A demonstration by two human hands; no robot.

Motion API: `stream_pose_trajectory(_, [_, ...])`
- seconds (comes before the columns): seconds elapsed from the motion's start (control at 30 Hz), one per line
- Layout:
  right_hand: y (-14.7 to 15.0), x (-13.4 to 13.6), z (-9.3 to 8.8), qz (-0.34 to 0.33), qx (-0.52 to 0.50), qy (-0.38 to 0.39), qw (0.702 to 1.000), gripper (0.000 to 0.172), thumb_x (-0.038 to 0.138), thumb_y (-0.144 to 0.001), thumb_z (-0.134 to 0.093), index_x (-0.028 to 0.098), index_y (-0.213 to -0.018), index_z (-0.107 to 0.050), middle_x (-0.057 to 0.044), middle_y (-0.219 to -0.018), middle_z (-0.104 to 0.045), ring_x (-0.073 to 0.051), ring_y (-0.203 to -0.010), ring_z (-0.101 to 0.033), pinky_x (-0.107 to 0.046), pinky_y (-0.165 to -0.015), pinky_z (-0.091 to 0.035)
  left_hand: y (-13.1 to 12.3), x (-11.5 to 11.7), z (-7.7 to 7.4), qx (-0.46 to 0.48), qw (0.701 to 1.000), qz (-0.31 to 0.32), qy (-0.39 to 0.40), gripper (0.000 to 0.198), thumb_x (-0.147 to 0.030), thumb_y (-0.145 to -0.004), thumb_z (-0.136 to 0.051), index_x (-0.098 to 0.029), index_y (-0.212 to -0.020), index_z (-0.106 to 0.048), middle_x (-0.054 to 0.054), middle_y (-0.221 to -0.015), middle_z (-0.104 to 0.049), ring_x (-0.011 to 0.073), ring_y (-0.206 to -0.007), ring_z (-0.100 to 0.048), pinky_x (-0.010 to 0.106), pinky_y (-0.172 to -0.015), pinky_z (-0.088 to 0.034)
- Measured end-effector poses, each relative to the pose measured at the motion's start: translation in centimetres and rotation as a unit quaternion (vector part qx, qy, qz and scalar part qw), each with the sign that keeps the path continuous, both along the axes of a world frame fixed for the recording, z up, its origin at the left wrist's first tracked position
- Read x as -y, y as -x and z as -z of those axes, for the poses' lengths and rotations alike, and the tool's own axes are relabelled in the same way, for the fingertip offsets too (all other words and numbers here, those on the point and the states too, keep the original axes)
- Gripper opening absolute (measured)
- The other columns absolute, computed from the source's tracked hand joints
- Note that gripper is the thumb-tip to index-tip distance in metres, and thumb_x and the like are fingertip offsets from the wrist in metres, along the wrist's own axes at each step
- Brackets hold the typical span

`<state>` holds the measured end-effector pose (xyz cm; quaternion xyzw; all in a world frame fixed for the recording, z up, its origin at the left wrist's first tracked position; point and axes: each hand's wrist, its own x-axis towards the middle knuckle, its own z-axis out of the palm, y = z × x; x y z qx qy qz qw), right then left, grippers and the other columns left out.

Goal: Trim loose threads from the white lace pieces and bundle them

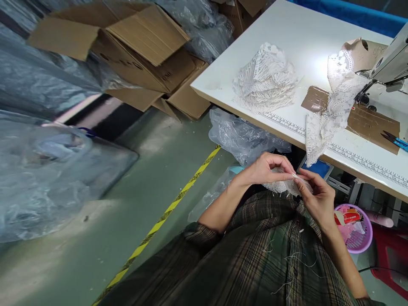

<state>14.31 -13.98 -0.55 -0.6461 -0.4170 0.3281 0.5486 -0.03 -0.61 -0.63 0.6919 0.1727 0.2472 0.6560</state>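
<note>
Above my lap, a small piece of white lace (278, 186) is pinched between the fingertips of both hands. My left hand (270, 169) grips its upper edge, thumb and fingers pressed together. From the right, my right hand (314, 193) closes on the same lace, and its fingers partly cover it. On the table ahead lies a long white lace strip (334, 110), which runs from the sewing machine (390, 63) and hangs over the front edge. A heap of folded white lace (266, 80) sits to its left.
Blue-handled snips (397, 140) lie on brown card on the white table (219, 80). Below are a purple basket (366, 238) with scraps and a red stool (387, 255). Open cardboard boxes (143, 55) and clear plastic bags (41, 182) stand left, beyond yellow floor tape (178, 197).
</note>
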Motion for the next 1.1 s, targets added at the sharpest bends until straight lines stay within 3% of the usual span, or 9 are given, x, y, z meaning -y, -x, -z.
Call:
stream_pose_trajectory(0.2, [-0.4, -0.5, 0.2, 0.026, -0.118, 0.034, 0.992, 0.034, 0.045, -0.074, -0.078, 0.018, -0.096, -0.075, -0.007, -0.083, -0.079, -0.02, -0.074, -0.074, -0.032, -0.066, -0.06, -0.5, -0.2, -0.2, 0.006, 1.0, 0.014, 0.01, 0.026, -0.036, -0.075, -0.081, -0.013, -0.081, -0.074, 0.009, -0.088, -0.074, 0.0154, -0.083, -0.069, 0.027, -0.076, -0.056])
stream_pose_trajectory(0.37, [-0.6, -0.7, 0.3, 0.033, -0.138, 0.035, 0.989, 0.036, 0.045, -0.072, -0.079, 0.018, -0.095, -0.075, -0.008, -0.084, -0.079, -0.02, -0.072, -0.073, -0.031, -0.065, -0.059, -1.1, -0.2, 0.1, 0.021, 1.0, 0.006, 0.003, 0.023, -0.035, -0.078, -0.079, -0.013, -0.08, -0.074, 0.009, -0.085, -0.073, 0.0135, -0.078, -0.067, 0.024, -0.07, -0.054])
stream_pose_trajectory(0.57, [-0.1, -0.5, 0.1, 0.089, -0.062, 0.004, 0.994, 0.028, 0.039, -0.074, -0.077, 0.019, -0.094, -0.076, -0.007, -0.089, -0.079, -0.021, -0.08, -0.074, -0.034, -0.073, -0.059, -1.3, -0.4, 0.0, 0.045, 0.998, 0.016, -0.031, 0.021, -0.034, -0.077, -0.08, -0.014, -0.075, -0.074, 0.009, -0.089, -0.073, 0.0143, -0.082, -0.069, 0.025, -0.074, -0.055])
stream_pose_trajectory(0.97, [0.0, -0.4, 0.1, 0.091, 0.03, -0.038, 0.995, 0.023, 0.038, -0.08, -0.073, 0.02, -0.094, -0.076, -0.007, -0.09, -0.079, -0.021, -0.08, -0.074, -0.034, -0.073, -0.061, -1.5, -0.2, 0.2, 0.059, 0.997, -0.004, -0.054, 0.019, -0.032, -0.078, -0.079, -0.014, -0.082, -0.074, 0.01, -0.09, -0.073, 0.015, -0.085, -0.069, 0.025, -0.074, -0.056])
stream_pose_trajectory(1.1, [0.0, -0.2, -0.1, 0.093, 0.133, -0.08, 0.983, 0.018, 0.034, -0.086, -0.069, 0.021, -0.097, -0.075, -0.006, -0.09, -0.079, -0.02, -0.078, -0.075, -0.033, -0.072, -0.062, -1.5, -0.3, 0.0, 0.047, 0.997, -0.011, -0.068, 0.02, -0.034, -0.081, -0.076, -0.014, -0.078, -0.073, 0.009, -0.088, -0.074, 0.0142, -0.081, -0.069, 0.025, -0.074, -0.056])
